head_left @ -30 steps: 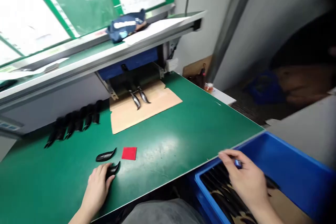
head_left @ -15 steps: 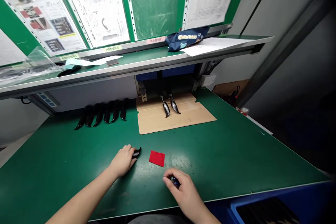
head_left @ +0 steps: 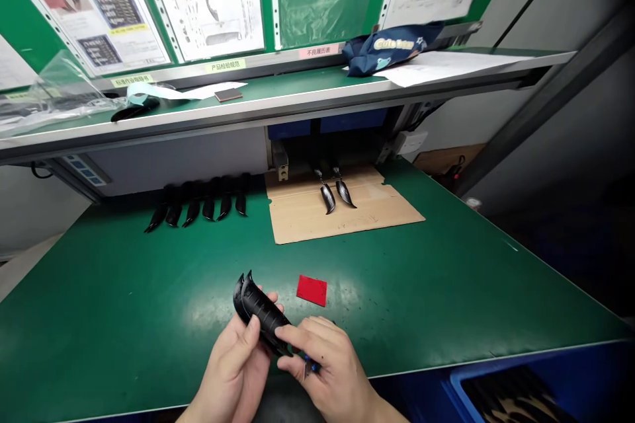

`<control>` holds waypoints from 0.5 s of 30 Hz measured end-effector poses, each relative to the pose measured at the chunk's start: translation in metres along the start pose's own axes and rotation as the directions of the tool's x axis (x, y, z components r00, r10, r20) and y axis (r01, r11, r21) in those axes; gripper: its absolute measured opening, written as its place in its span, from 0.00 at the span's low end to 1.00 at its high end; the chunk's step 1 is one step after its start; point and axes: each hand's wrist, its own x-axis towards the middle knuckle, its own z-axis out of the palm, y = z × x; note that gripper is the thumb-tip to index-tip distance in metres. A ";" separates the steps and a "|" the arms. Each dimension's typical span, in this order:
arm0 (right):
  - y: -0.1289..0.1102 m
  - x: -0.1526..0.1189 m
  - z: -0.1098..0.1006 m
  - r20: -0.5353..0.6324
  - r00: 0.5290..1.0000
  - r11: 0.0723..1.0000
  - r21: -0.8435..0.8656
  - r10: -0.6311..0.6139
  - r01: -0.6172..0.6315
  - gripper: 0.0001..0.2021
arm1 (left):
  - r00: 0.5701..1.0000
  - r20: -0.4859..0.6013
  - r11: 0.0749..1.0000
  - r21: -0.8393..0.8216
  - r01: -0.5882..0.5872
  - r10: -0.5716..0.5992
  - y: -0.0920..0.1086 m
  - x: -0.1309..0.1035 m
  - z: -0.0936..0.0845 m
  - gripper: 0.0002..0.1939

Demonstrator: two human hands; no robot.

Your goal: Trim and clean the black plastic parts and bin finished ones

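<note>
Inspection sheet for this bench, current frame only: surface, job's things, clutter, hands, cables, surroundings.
Surface: green mat, cardboard sheet at the back.
Job's things: two curved black parts held together above the mat.
Clutter: red square; row of black parts; two glossy parts on the cardboard.
Hands: left hand grips the parts; right hand pinches their lower end and holds a small blue item.
Cables: nothing seen.
Surroundings: shelf with navy pouch, posted sheets, blue bin.
</note>
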 end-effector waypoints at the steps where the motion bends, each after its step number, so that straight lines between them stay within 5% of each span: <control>1: 0.001 0.003 -0.001 0.001 1.000 1.000 0.000 -0.002 0.002 0.11 | 1.000 0.005 0.999 0.048 -0.017 0.017 0.001 0.002 -0.001 0.19; 8: 0.011 0.014 -0.021 -0.015 0.981 0.980 0.036 0.196 -0.195 0.17 | 0.983 -0.094 0.975 0.173 -0.140 0.158 -0.006 0.012 -0.006 0.28; 15: 0.018 0.022 -0.039 0.126 0.988 0.970 -0.238 0.092 -0.060 0.32 | 0.983 -0.077 0.977 0.149 -0.155 0.168 -0.008 0.011 0.005 0.31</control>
